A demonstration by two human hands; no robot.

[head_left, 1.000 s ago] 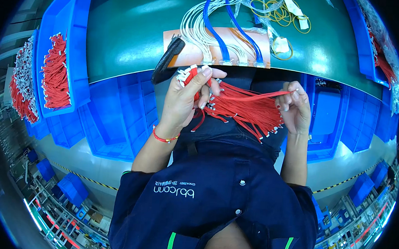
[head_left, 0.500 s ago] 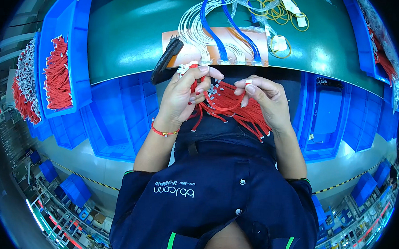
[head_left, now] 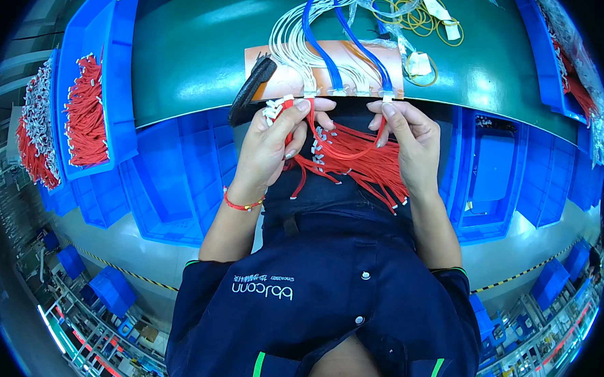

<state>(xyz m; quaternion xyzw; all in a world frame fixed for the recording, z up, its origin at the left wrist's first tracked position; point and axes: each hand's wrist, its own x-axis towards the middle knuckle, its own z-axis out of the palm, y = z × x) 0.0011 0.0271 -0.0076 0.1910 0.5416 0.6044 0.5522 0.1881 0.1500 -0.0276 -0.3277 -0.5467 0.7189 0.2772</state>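
My left hand (head_left: 272, 136) is closed around several red cables with white connectors (head_left: 273, 110), just below the front edge of an orange board (head_left: 280, 85). From its fingers one red cable (head_left: 348, 155) hangs in a loop across to my right hand (head_left: 417, 143). The right thumb and forefinger pinch that cable's end against a white connector (head_left: 387, 95) at the board's edge, below a blue cable bundle (head_left: 377, 63). Whether the two are joined is hidden by the fingers. A pile of red cables (head_left: 364, 168) with white ends lies on my lap between the hands.
A black padded bar (head_left: 251, 90) leans at the board's left end. White wires (head_left: 289, 34) run back over the green table (head_left: 193, 53), with yellow coiled cords (head_left: 420, 20) behind. Blue bins (head_left: 126, 97) of red cables stand at left; further blue bins (head_left: 490, 178) sit under the table.
My right hand has brought the red cable's end up to the connector at the board's edge. My left hand has shifted slightly left, still holding the cables.
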